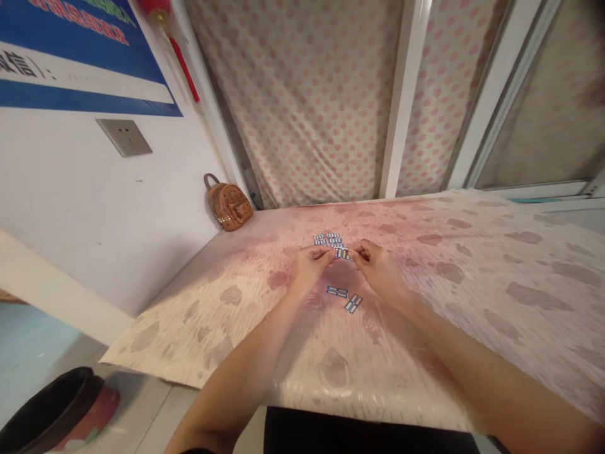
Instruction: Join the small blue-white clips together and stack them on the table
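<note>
Both hands meet over the table around a small blue-and-white piece, which looks like a flat card or cut-out with white bars. My left hand pinches its left end between thumb and fingers. At the right end, my right hand is closed with its fingertips on the same piece. Just beyond the hands lie several similar blue-and-white pieces in rows. Closer to me, two more rest apart: one blue-and-white piece lies nearly level, another slanted.
A patterned cloth covers the table. A small brown backpack-shaped bag stands at the back left against the wall. Polka-dot curtains hang behind the table. On the floor at lower left is a dark-rimmed bin.
</note>
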Demonstrator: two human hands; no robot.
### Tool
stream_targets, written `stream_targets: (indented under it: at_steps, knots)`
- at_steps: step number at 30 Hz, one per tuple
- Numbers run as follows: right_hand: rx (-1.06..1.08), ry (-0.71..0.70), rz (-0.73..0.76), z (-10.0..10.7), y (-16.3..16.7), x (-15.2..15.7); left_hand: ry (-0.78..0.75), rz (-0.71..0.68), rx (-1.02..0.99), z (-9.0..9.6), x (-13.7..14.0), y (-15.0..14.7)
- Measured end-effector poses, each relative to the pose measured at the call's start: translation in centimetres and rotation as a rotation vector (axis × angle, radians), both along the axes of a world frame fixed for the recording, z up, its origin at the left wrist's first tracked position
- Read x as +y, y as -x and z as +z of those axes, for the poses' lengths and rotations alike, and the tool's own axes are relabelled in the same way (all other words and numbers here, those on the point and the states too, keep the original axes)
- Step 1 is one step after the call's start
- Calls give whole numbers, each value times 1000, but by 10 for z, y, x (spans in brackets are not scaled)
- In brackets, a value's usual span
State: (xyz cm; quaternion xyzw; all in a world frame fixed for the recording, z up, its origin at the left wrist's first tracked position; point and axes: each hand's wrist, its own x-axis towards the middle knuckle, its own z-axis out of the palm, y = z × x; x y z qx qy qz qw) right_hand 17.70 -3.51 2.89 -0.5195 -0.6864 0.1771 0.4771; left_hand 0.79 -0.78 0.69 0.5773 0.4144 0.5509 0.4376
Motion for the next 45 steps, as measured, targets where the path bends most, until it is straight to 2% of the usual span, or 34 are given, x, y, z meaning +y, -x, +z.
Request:
stream_targets:
  at_steps: [10, 19, 22, 28, 34, 37, 40, 45]
  knots:
    - [-11, 12, -23, -1, 2, -1, 82, -52, -129, 5, -5, -6]
    - [29, 27, 9, -6, 2, 3, 117, -64, -105, 9, -8, -8]
    - [5, -10, 24, -6, 0, 3, 131, -35, -103, 14, -10, -6]
    - [-228, -92, 102, 0, -2, 1, 142, -26, -162, 23, -16, -1]
    - [-218, -139, 134, 0, -2, 1, 165, -53, -167, 23, -16, 1]
    - [-167, -100, 126, -3, -3, 4, 151, -41, -176, 22, -13, 2]
    - [-152, -25, 91, -7, -6, 8, 105, 54, -168, 20, -7, 7]
    - [-441, 188, 203, -16, -4, 10, 92, 195, -136, 14, 5, 19]
